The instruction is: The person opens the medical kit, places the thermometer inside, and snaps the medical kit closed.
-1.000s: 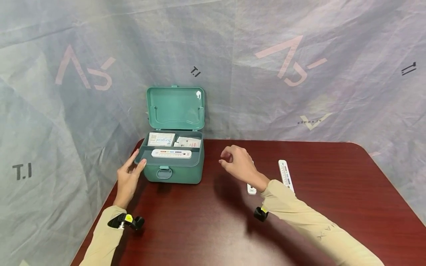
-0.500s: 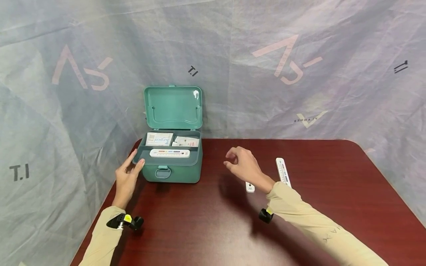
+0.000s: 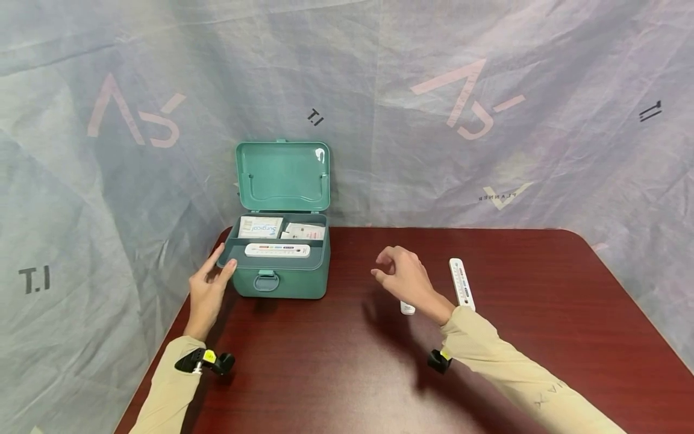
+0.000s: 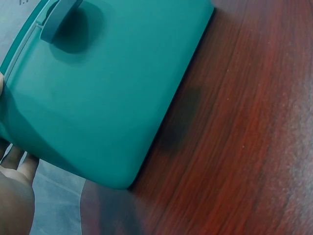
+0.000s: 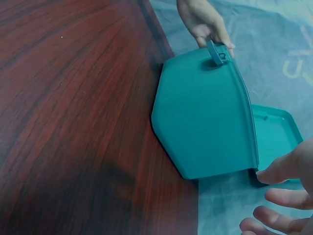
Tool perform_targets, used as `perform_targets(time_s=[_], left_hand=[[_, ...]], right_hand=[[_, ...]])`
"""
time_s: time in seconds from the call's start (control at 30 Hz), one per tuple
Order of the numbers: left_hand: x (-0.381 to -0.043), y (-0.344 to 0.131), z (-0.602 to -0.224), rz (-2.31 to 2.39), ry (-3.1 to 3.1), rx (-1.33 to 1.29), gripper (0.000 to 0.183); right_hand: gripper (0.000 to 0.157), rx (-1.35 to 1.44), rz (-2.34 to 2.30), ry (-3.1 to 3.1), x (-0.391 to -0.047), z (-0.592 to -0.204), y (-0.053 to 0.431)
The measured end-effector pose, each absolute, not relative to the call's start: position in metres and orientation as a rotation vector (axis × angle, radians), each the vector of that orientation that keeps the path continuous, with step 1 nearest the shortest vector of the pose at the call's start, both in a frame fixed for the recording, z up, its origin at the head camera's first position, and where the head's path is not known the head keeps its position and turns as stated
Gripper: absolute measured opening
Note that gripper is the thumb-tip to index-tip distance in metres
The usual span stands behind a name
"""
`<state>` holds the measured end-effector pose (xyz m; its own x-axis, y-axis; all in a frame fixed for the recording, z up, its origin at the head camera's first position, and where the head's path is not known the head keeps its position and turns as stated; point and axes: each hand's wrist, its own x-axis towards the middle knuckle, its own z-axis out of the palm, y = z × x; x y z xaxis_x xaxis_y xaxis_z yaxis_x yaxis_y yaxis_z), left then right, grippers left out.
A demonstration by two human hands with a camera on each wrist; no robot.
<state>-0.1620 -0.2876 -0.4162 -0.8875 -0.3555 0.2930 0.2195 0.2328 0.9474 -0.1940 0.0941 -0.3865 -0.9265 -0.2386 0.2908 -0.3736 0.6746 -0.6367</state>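
A green first-aid box (image 3: 283,284) stands on the table with its lid (image 3: 284,176) raised. My left hand (image 3: 207,296) holds its front left corner, thumb at the front rim and fingers along the left side. A white strip thermometer (image 3: 277,250) lies across the front of the grey inner tray (image 3: 271,263). Behind it sit a packet marked "Surgical" (image 3: 260,227) and smaller white packets (image 3: 305,231). To the right of the box, my right hand (image 3: 411,278) hovers with loosely bent fingers, holding nothing. Under it, a second thermometer (image 3: 408,308) is mostly hidden; a third thermometer (image 3: 462,284) lies farther right.
The dark red wooden table (image 3: 347,374) has rounded far corners. Grey printed cloth (image 3: 358,90) hangs behind and to the left, close to the box. A black wrist camera (image 3: 206,360) is strapped over the left sleeve, another camera (image 3: 439,360) over the right.
My right hand has moved slightly right, away from the box, and a little nearer, covering more of the second thermometer. The left hand stays at the box; the view has shifted slightly.
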Motion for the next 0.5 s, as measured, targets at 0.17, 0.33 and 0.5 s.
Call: perform_targets(time_s=[0.17, 0.33, 0.5], left_hand=[[-0.162, -0.286, -0.416, -1.699, -2.062, 0.112, 0.051], [-0.159, -0.284, -0.416, -1.682, -2.079, 0.134, 0.051], [-0.158, -0.285, -0.415, -1.686, -2.068, 0.115, 0.052]], right_hand=[[0.019, 0.454, 1.071, -2.699, -0.191, -0.392, 0.099], [0.019, 0.421, 1.075, -2.692, -0.188, -0.398, 0.102], [0.020, 0.387, 1.092, -2.683, -0.186, -0.403, 0.103]])
